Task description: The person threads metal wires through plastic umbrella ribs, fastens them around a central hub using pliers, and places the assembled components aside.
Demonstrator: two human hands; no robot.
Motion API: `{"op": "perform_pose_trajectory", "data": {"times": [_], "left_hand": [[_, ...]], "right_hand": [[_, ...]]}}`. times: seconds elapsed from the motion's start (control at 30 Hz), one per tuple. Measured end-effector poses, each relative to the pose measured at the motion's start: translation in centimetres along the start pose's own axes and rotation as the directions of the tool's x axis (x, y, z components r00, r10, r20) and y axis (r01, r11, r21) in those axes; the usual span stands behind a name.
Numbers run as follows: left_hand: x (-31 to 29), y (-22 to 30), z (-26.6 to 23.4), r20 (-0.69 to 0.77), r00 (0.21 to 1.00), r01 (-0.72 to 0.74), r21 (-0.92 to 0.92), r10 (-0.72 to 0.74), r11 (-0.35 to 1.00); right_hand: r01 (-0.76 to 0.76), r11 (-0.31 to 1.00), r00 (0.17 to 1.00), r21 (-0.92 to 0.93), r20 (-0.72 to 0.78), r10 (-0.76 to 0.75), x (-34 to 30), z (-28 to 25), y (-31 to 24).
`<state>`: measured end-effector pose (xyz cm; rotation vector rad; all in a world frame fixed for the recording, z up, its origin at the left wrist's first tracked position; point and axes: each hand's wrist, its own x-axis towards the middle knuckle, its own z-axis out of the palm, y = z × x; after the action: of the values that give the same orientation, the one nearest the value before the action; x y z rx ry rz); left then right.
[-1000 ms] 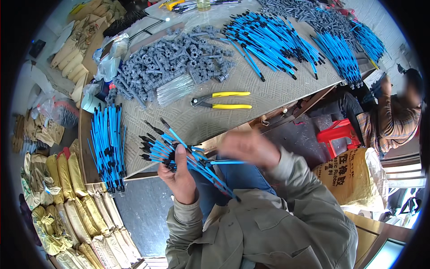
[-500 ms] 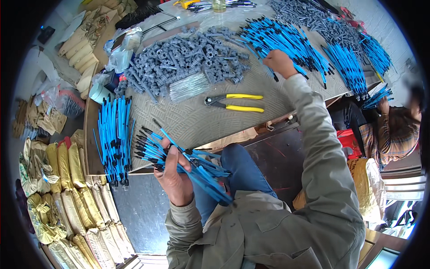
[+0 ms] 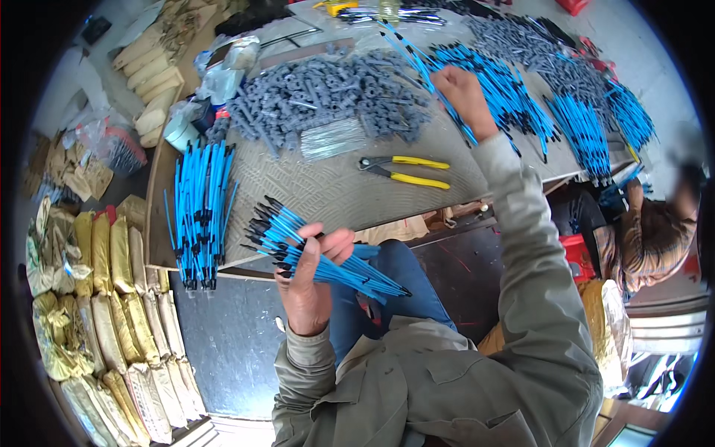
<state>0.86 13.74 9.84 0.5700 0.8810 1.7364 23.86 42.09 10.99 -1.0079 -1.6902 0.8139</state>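
Note:
A bundle of thin blue sticks with black ends [image 3: 357, 277] rests in my left hand [image 3: 309, 287] above my lap. The thumb and fingers are around it, and the black ends fan out toward the table. My right hand [image 3: 463, 97] is closed at the left edge of a large pile of the same blue sticks [image 3: 491, 86]. A few blue sticks [image 3: 406, 48] run through its fingers and point up to the far left; their exact number is hard to tell. Yellow-handled pliers [image 3: 410, 171] lie on the table, touched by neither hand.
Grey ribbed plastic plugs [image 3: 320, 93] are heaped mid-table, beside thin metal pins [image 3: 333, 139]. More blue sticks [image 3: 199, 212] stand at the left edge, and others [image 3: 581, 134] lie at right. Filled sacks [image 3: 112, 328] are stacked lower left. Another person [image 3: 648, 238] sits at far right.
My right hand has raised a few sticks off the pile's edge. In my left hand, a stick that crossed the bundle now lies along it. The whole view has shifted slightly.

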Motion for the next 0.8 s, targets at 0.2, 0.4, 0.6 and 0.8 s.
{"op": "perform_pose_trajectory", "data": {"times": [0.2,0.4,0.6,0.8], "left_hand": [[2.0,0.0,-0.2,-0.016,0.999,-0.041,0.104,0.043,0.994],[3.1,-0.7,1.0,0.017,0.997,-0.076,-0.041,0.076,0.996],[2.4,-0.2,0.6,-0.049,0.993,-0.105,-0.016,0.104,0.994],[3.0,-0.9,-1.0,-0.086,0.966,-0.239,0.056,0.243,0.969]], "right_hand": [[0.299,0.872,0.923,-0.388,-0.113,-0.367,-14.3,5.8,-5.1],[0.586,0.641,0.784,-0.496,0.145,-0.604,-20.9,8.6,-6.8],[0.626,0.640,0.774,-0.446,0.258,-0.578,-23.0,9.0,-6.8],[0.569,0.786,0.819,-0.241,0.253,-0.516,-23.8,7.5,-7.4]]}}
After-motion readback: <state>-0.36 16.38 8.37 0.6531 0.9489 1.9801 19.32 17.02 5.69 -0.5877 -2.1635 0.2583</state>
